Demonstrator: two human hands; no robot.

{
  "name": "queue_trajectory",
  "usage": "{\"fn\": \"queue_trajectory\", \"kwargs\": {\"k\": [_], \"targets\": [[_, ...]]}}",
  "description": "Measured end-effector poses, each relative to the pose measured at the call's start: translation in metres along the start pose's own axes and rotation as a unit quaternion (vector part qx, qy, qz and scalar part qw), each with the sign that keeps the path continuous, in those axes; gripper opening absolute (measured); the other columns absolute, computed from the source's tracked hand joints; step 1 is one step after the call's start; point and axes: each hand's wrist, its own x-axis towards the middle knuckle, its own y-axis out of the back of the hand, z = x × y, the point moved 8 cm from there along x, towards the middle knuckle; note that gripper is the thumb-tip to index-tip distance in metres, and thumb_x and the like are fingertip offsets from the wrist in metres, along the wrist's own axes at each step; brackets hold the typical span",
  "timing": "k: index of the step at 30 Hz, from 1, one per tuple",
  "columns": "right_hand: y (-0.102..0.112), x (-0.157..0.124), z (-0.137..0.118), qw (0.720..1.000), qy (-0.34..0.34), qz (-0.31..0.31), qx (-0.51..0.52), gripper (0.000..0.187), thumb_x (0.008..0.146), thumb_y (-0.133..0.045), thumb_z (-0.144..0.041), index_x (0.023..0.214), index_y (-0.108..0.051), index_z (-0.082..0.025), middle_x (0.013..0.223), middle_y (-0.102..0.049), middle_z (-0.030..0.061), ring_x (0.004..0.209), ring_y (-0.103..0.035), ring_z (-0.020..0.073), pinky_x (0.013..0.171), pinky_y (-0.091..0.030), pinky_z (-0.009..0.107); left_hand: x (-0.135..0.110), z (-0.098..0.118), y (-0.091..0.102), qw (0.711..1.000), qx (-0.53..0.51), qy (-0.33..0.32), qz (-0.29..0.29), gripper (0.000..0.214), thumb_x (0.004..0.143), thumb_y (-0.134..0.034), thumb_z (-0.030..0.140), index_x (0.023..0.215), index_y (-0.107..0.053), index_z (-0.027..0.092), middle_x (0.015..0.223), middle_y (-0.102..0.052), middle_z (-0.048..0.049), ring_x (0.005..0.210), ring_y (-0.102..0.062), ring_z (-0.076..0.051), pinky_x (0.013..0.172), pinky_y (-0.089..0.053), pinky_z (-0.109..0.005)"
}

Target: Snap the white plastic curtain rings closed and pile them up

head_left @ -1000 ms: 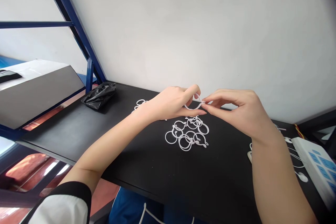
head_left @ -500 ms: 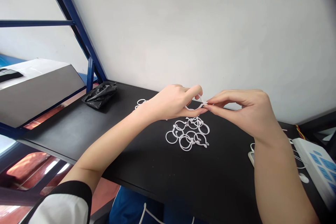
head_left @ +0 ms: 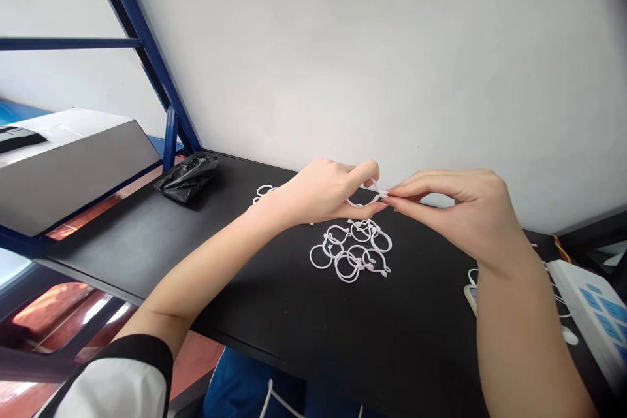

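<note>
A white ring (head_left: 378, 196) is held up in both hands above a black surface (head_left: 294, 313), in front of a pale wall (head_left: 367, 65). By the left hand (head_left: 337, 189) it is held with a curved grip, the forefinger bent over the top and the thumb stretched out below; the exact contact is partly hidden by the fingers. By the right hand (head_left: 450, 202) the joined ends of the ring are pinched between thumb and forefinger, so that the two hands are brought nearly tip to tip.

Just below, a loose pile of similar white rings (head_left: 356, 262) is spread on the surface, many of them overlapping. A smaller group of rings (head_left: 264, 189) is partly covered by the left forearm. At the far left corner a crumpled black plastic bag (head_left: 189, 177) is seen, near a blue metal frame (head_left: 151, 55). Beyond the left edge, a large box (head_left: 83, 170) with a white top and a grey side is shown. At the right edge, a white box (head_left: 588, 300) with blue markings is placed beside thin white cables, partly hidden by the right forearm.
</note>
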Motion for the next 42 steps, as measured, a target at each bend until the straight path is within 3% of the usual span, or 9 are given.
{"fn": "queue_trajectory", "kwargs": {"k": [11, 23, 42], "targets": [[0.001, 0.000, -0.003, 1.000, 0.015, 0.021, 0.005, 0.008, 0.081, -0.076, -0.025, 0.075, -0.075, -0.029, 0.076, -0.076, -0.0001, 0.073, -0.073, 0.0236, 0.064, -0.060, 0.039, -0.001, 0.004, 0.009, 0.999, -0.001, -0.026, 0.045, 0.031, 0.095, -0.046, 0.050, 0.092, -0.048, 0.019, 0.059, -0.059, 0.0046, 0.043, -0.045, -0.009, 0.047, -0.030, -0.021], [0.003, -0.002, -0.023, 0.995, 0.088, 0.018, -0.040, 0.013, 0.081, -0.075, -0.016, 0.073, -0.072, -0.025, 0.076, -0.076, -0.0024, 0.072, -0.074, 0.0207, 0.062, -0.060, 0.032, -0.003, 0.012, 0.016, 0.993, 0.011, -0.069, 0.092, 0.021, 0.090, -0.048, 0.041, 0.087, -0.047, 0.020, 0.055, -0.056, 0.0067, 0.042, -0.043, -0.008, 0.045, -0.030, -0.021], [0.002, -0.002, -0.019, 0.997, 0.066, 0.008, -0.040, 0.011, 0.083, -0.073, -0.018, 0.075, -0.072, -0.025, 0.075, -0.076, -0.0014, 0.071, -0.074, 0.0209, 0.060, -0.057, 0.032, -0.005, 0.014, 0.018, 0.990, 0.015, -0.085, 0.114, 0.019, 0.092, -0.051, 0.038, 0.087, -0.048, 0.019, 0.060, -0.060, 0.0062, 0.041, -0.042, -0.007, 0.044, -0.031, -0.020]]}}
